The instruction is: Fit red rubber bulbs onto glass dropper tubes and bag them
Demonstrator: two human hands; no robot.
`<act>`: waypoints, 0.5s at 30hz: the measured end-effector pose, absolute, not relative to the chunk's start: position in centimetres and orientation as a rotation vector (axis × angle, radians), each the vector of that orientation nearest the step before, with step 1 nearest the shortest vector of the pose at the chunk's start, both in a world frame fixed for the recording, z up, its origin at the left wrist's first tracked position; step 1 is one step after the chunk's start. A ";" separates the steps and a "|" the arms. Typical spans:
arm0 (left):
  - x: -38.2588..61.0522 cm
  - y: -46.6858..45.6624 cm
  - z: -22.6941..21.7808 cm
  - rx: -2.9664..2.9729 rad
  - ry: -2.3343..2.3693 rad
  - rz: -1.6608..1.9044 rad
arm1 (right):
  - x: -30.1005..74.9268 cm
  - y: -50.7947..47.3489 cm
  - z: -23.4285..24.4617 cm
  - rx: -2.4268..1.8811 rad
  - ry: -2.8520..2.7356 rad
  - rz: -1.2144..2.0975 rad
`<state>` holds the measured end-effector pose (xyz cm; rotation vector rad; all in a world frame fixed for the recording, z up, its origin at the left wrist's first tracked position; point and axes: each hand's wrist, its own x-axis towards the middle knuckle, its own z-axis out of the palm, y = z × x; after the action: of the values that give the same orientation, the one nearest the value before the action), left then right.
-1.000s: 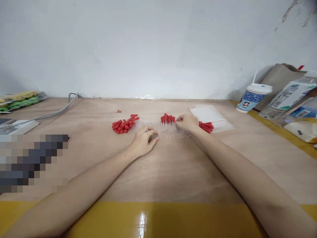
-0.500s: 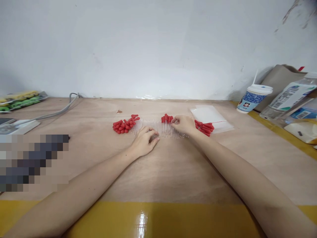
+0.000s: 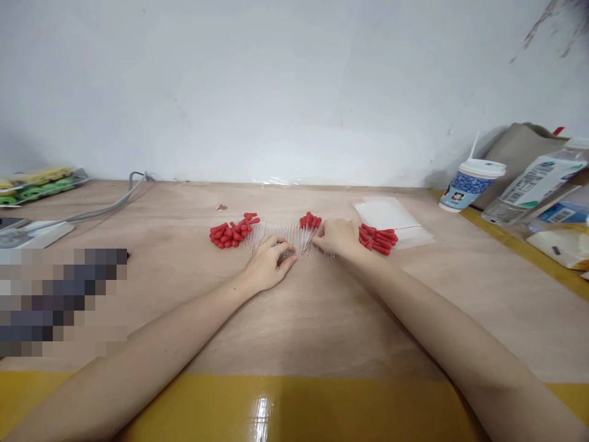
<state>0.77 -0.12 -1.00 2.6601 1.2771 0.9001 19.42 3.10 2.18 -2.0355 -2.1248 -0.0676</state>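
Note:
My left hand [image 3: 269, 263] rests on the table and the near side of a row of clear glass dropper tubes [image 3: 280, 231], fingers curved and thumb apart, gripping nothing that I can see. My right hand [image 3: 340, 237] is closed, its thumb and fingertips pinched together just right of a small bunch of droppers with red rubber bulbs [image 3: 310, 221]. What sits between those fingertips is hidden. Loose red bulbs [image 3: 230, 234] lie in a heap left of the tubes. More red bulbs [image 3: 380, 238] lie to the right, partly behind my right hand.
A clear plastic bag [image 3: 391, 218] lies at the back right. Farther right stand a paper cup with a straw [image 3: 472, 184], a plastic bottle [image 3: 529, 187] and a grey-brown bag [image 3: 510, 144]. A grey cable [image 3: 105, 209] and a tray of yellow and green items [image 3: 41, 185] are at left.
My right hand has shifted slightly left and nearer to me. The red-bulbed droppers beside it, upright before, now fan out with their tubes slanting. My left hand has stayed put.

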 end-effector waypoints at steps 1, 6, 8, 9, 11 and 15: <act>0.8 -0.1 -1.0 2.660 1.273 0.899 | 19.1 3.0 2.2 -2.047 -2.132 -0.090; 0.7 -0.1 -1.1 2.667 1.255 0.889 | 18.1 2.8 2.2 -2.083 -2.133 -0.160; 0.7 -0.1 -1.2 2.663 1.257 0.886 | 18.1 3.0 2.2 -2.118 -2.108 -0.118; 0.7 -0.1 -1.2 2.660 1.259 0.885 | 18.2 3.1 2.3 -2.139 -2.095 -0.080; 0.7 -0.1 -1.2 2.657 1.258 0.890 | 18.7 3.3 2.7 -2.164 -2.085 0.021; 0.7 0.0 -1.2 2.662 1.239 0.899 | 20.4 3.3 4.1 -2.129 -2.105 0.346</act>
<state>0.68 0.02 -1.16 2.6620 1.2394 0.8988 20.43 3.32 4.13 -2.1287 -2.1054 0.3460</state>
